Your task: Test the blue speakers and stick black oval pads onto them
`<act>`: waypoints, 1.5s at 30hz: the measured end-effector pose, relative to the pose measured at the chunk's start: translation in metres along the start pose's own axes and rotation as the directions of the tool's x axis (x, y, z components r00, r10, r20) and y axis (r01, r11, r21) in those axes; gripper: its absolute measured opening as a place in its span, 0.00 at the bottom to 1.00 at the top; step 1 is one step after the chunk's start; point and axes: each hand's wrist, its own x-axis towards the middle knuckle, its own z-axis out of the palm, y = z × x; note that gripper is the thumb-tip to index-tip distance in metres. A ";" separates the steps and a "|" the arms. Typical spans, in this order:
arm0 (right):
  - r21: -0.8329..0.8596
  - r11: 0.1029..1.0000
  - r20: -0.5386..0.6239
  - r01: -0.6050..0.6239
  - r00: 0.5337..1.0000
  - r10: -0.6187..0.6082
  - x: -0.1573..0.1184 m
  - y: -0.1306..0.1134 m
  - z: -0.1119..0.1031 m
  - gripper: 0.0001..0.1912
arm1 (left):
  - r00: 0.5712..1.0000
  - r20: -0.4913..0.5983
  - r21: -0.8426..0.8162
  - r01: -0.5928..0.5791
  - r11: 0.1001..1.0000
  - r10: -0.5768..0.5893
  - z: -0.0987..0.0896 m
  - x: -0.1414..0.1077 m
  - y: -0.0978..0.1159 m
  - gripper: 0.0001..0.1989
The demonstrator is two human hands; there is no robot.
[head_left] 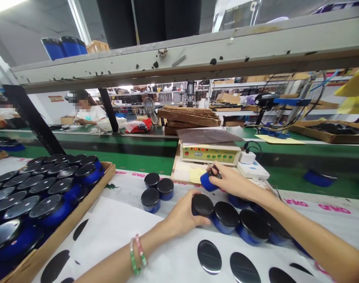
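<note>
My left hand (pixel 184 214), with a beaded bracelet on its wrist, is curled around a blue round case with a black lid (pixel 203 204) at the end of a row. In my right hand (pixel 226 179) is another blue case (pixel 208 182), tilted and lifted in front of the yellow-green test box (pixel 210 154). My right fingers cover part of that case. More black-lidded blue cases (pixel 254 226) stand below my right forearm. Three others (pixel 150 199) are grouped to the left of my hands.
At left, a cardboard tray (pixel 108 177) holds many black-lidded cases. Black discs (pixel 209 256) lie on a white sheet in front. A green conveyor belt (pixel 144 151) runs behind, carrying a blue case (pixel 319 177). A shelf beam (pixel 179 55) crosses overhead. A person (pixel 89 112) sits beyond the belt.
</note>
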 end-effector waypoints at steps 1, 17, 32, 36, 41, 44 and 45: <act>0.041 0.999 -0.028 0.018 0.999 -0.017 -0.001 -0.004 -0.005 0.07 | 1.000 0.009 -0.005 -0.011 1.000 0.011 0.000 0.001 -0.001 0.36; 0.658 0.745 -0.154 0.105 0.988 -0.003 -0.025 -0.069 -0.009 0.11 | 0.938 -0.335 -0.127 -0.138 0.982 0.088 -0.034 -0.007 0.062 0.32; 0.954 0.298 0.038 -0.033 0.999 -0.012 -0.021 -0.078 0.007 0.11 | 0.810 -0.521 0.235 -0.167 0.958 0.269 -0.045 -0.036 0.056 0.37; 0.988 0.000 0.157 -0.157 0.986 0.046 -0.032 -0.075 0.008 0.10 | 0.675 -0.513 0.410 -0.351 0.842 0.530 -0.039 -0.041 0.080 0.40; 0.990 -0.006 0.139 -0.139 0.988 0.070 -0.046 -0.074 0.008 0.12 | 0.597 -0.459 0.486 -0.452 0.748 0.659 -0.032 -0.040 0.106 0.41; 0.992 0.085 0.087 -0.097 0.990 0.112 -0.049 -0.071 0.006 0.15 | 0.596 -0.431 0.494 -0.473 0.730 0.678 -0.027 -0.038 0.111 0.41; 0.990 0.110 0.078 -0.091 0.990 0.121 -0.050 -0.070 0.006 0.16 | 0.596 -0.424 0.499 -0.474 0.725 0.682 -0.026 -0.036 0.111 0.41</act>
